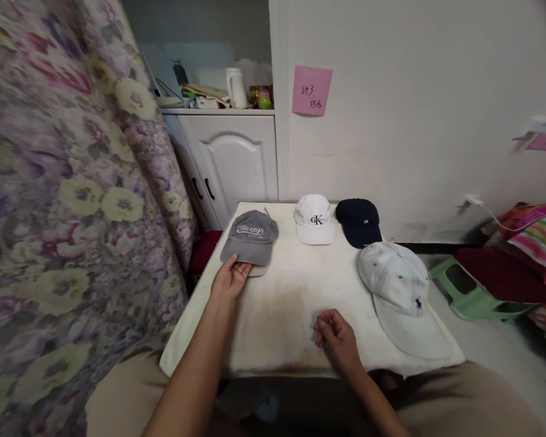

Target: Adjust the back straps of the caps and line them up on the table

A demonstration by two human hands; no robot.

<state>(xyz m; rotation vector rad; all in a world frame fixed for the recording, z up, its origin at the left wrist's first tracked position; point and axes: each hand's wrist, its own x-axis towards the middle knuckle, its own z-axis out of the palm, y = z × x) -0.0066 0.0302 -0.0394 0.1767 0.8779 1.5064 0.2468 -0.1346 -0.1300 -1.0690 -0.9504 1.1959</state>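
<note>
At the table's left side, my left hand (230, 279) pinches the brim of a grey baseball cap (251, 237) with white lettering, thumb on top and fingers beneath. A beige edge (259, 271) pokes out below that brim; I cannot tell what it belongs to. My right hand (337, 337) is loosely curled over the near middle of the table, with nothing visible in it. To its right lies a large pale cap (398, 276) with a small dark emblem, its brim facing me. A white cap (315, 212) with black letters and a navy cap (359, 218) sit side by side at the back.
The caps lie on a small table with a cream cover (295, 291). A floral curtain (95, 182) hangs close on the left. Behind stand a white cabinet (236, 158) and a wall with a pink note (312, 91). A green stool (468, 297) is at the right.
</note>
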